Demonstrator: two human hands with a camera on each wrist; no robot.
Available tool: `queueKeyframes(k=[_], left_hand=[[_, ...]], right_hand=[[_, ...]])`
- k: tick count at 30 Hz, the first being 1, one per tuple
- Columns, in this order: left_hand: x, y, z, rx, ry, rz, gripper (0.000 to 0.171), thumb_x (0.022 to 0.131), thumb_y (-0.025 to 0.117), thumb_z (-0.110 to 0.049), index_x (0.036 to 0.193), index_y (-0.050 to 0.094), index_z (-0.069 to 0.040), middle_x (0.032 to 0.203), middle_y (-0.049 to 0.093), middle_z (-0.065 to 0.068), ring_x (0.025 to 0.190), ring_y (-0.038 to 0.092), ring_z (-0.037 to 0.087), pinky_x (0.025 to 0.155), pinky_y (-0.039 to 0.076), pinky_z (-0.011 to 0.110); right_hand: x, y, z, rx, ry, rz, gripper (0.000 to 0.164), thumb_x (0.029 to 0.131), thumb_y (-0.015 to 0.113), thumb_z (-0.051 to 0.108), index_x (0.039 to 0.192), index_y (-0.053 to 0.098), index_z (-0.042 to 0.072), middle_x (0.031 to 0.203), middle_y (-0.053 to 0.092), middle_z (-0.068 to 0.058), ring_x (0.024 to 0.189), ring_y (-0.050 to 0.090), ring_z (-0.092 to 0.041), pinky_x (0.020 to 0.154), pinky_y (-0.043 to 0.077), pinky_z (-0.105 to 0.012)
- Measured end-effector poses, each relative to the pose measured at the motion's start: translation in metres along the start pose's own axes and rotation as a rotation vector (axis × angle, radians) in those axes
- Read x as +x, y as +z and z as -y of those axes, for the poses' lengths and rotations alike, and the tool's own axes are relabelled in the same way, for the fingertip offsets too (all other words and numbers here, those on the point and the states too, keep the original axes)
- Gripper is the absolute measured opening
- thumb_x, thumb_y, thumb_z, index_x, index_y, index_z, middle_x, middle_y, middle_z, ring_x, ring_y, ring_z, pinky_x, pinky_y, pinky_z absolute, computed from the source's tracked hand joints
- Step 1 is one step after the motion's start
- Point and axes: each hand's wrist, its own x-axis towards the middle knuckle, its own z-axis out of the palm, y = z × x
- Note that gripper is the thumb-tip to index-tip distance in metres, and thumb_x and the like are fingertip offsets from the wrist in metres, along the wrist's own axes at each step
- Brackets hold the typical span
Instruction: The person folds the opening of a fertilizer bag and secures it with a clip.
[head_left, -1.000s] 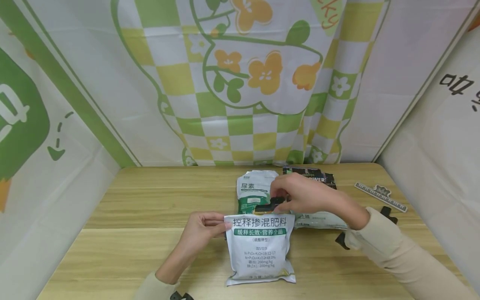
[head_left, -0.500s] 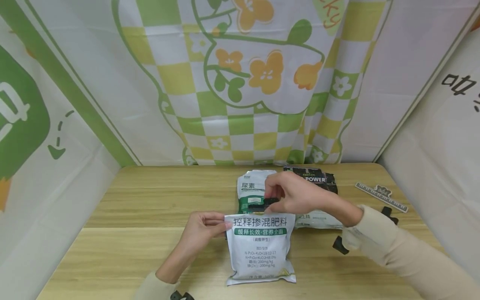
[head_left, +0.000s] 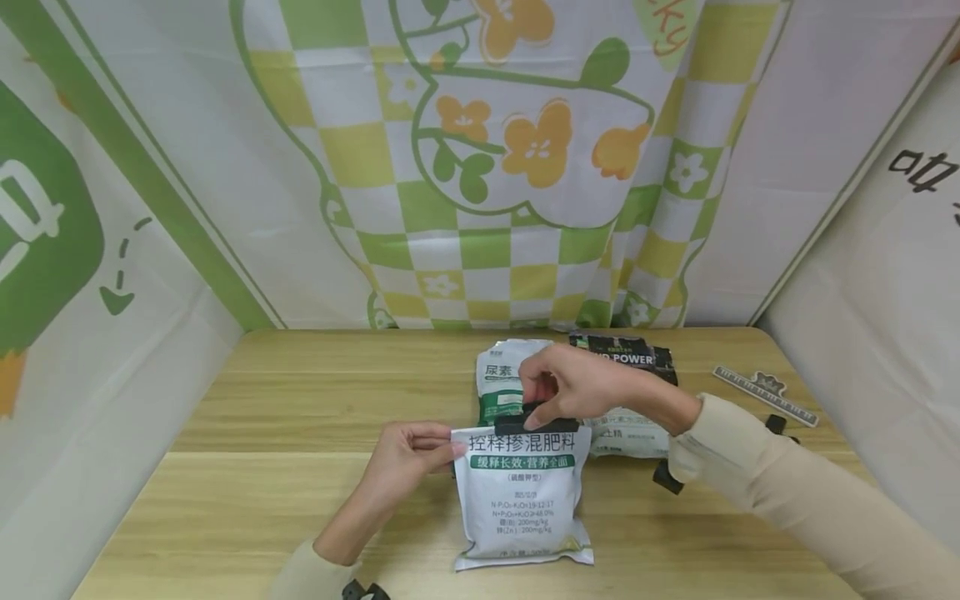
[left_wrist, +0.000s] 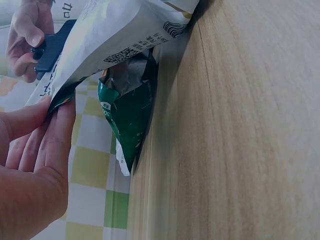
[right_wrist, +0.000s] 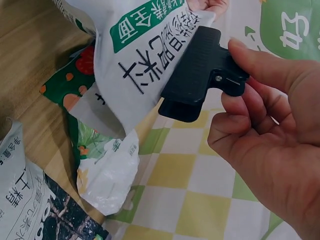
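A white fertilizer bag (head_left: 521, 508) with a green band stands upright at the front middle of the table. My left hand (head_left: 411, 458) pinches its top left corner between thumb and fingers, which the left wrist view shows closely. A wide black clip (head_left: 510, 425) sits over the middle of the bag's top edge. In the right wrist view the clip (right_wrist: 192, 75) straddles that edge, with the end of its jaw facing the camera. My right hand (head_left: 573, 387) holds the clip by its handles, thumb on one side and curled fingers on the other.
Behind the held bag lies a white and green bag (head_left: 498, 375). To its right is a black and white bag (head_left: 622, 354), partly covered by the right arm. A ruler-patterned clip (head_left: 765, 396) lies at the right of the wooden table (head_left: 315, 383). A patterned curtain (head_left: 487, 267) hangs behind.
My right hand has brought the black clip left and down onto the bag's top edge. The left hand and the bag have stayed in place.
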Motion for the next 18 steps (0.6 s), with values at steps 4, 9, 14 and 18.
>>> queueKeyframes(k=[4,9,14,18], left_hand=[[-0.001,0.001,0.0,0.002,0.0,-0.007,0.033,0.09,0.082,-0.006,0.117,0.072,0.01,0.108,0.08,0.023,0.09,0.08,0.019,0.082,0.067,0.031],[-0.001,0.003,-0.001,0.0,-0.001,-0.016,0.031,0.09,0.081,-0.005,0.116,0.072,0.01,0.107,0.08,0.023,0.088,0.081,0.018,0.081,0.067,0.031],[-0.002,0.005,-0.001,-0.027,-0.012,-0.035,0.031,0.089,0.08,-0.001,0.115,0.071,0.012,0.105,0.079,0.024,0.085,0.08,0.016,0.081,0.067,0.029],[-0.003,0.007,0.0,-0.052,-0.011,-0.041,0.031,0.089,0.08,0.0,0.116,0.07,0.013,0.104,0.08,0.024,0.085,0.08,0.013,0.082,0.067,0.028]], right_hand=[[0.005,0.002,-0.002,0.003,0.017,0.016,0.02,0.086,0.087,0.015,0.082,0.067,0.015,0.071,0.056,0.008,0.064,0.049,-0.004,0.061,0.044,-0.02],[0.009,0.004,-0.009,0.042,0.047,0.037,0.018,0.085,0.088,0.015,0.083,0.07,0.016,0.072,0.062,0.008,0.065,0.053,-0.005,0.062,0.048,-0.02],[0.011,0.009,-0.019,0.115,0.058,0.034,0.016,0.086,0.087,0.015,0.085,0.071,0.015,0.074,0.065,0.006,0.067,0.056,-0.006,0.063,0.05,-0.02],[0.012,0.015,-0.026,0.212,0.047,0.038,0.014,0.088,0.086,0.015,0.087,0.072,0.012,0.077,0.067,0.004,0.069,0.059,-0.008,0.065,0.054,-0.022]])
